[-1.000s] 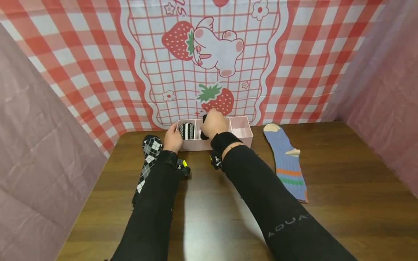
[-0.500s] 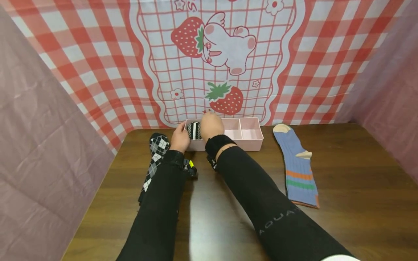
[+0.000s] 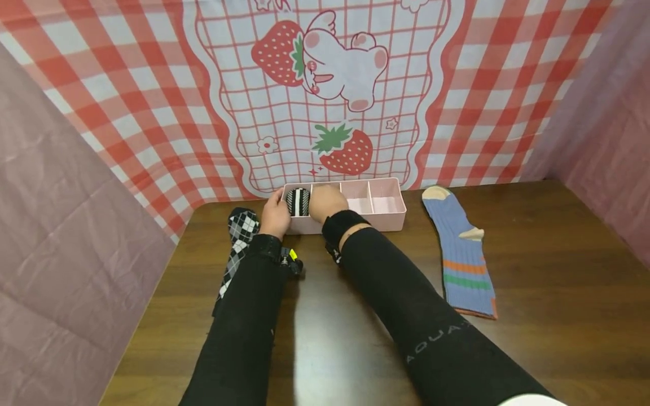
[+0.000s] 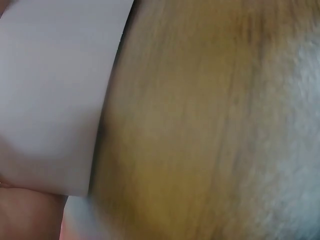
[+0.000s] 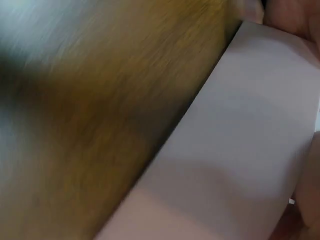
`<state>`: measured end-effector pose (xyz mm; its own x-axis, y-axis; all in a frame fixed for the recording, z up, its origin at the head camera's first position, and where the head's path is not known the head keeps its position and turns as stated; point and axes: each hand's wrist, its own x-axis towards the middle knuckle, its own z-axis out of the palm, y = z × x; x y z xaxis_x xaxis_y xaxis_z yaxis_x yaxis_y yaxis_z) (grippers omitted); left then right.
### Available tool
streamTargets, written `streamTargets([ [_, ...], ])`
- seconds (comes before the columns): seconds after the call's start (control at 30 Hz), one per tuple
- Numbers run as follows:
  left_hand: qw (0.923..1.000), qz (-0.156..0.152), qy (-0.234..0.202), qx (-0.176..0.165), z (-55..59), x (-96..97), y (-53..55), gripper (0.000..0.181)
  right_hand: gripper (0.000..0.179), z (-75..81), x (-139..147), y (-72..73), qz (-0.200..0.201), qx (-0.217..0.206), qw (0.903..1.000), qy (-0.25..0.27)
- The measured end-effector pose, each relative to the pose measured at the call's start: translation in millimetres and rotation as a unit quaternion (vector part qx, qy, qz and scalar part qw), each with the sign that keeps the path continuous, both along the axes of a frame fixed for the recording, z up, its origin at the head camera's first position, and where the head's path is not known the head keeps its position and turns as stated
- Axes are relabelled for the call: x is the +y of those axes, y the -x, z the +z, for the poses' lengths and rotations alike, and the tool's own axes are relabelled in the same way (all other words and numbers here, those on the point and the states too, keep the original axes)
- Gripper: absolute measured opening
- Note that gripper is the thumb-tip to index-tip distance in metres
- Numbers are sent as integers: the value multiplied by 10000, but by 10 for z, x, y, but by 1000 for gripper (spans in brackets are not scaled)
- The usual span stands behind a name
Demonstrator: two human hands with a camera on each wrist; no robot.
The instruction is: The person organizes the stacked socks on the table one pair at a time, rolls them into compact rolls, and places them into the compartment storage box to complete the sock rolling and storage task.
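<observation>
A pink divided storage box [image 3: 350, 225] stands at the back of the table against the cloth. My left hand [image 3: 276, 215] grips the box's left end; in the left wrist view part of that hand [image 4: 30, 212] shows at the corner of the box wall. A rolled black-and-white striped sock [image 3: 298, 202] fills the leftmost compartment. My right hand [image 3: 327, 203] reaches down into the compartment beside it, with its fingertips hidden. The black rolled item seen there earlier is hidden by this hand. The two right compartments hold nothing visible.
Left of the box lies a black-and-white argyle sock [image 3: 240, 242], partly under the left forearm. To the right a blue sock [image 3: 459, 254] with orange and green stripes lies flat. A checked strawberry cloth [image 3: 345, 152] hangs right behind the box.
My right hand has moved slightly left and lower into the second compartment, and the black rolled item has gone out of sight. My left hand stays on the box. The head view has shifted.
</observation>
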<state>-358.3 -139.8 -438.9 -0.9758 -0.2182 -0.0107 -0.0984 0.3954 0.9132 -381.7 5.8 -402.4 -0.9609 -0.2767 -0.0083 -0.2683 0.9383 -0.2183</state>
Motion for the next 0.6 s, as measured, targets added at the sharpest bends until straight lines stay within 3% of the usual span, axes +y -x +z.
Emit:
streamTargets([
  [0.27, 10000, 43, 59, 56, 29, -27, 5, 48, 43, 35, 191, 82, 863, -116, 9920, -912],
  [0.4, 9992, -40, 390, 13, 37, -29, -2, 47, 48, 26, 286, 27, 882, -307, 9893, -1122],
  [0.6, 9955, -498, 768, -244, 101, -59, -20, 50, 51, 32, 318, -94, 823, -184, 9893, -1193],
])
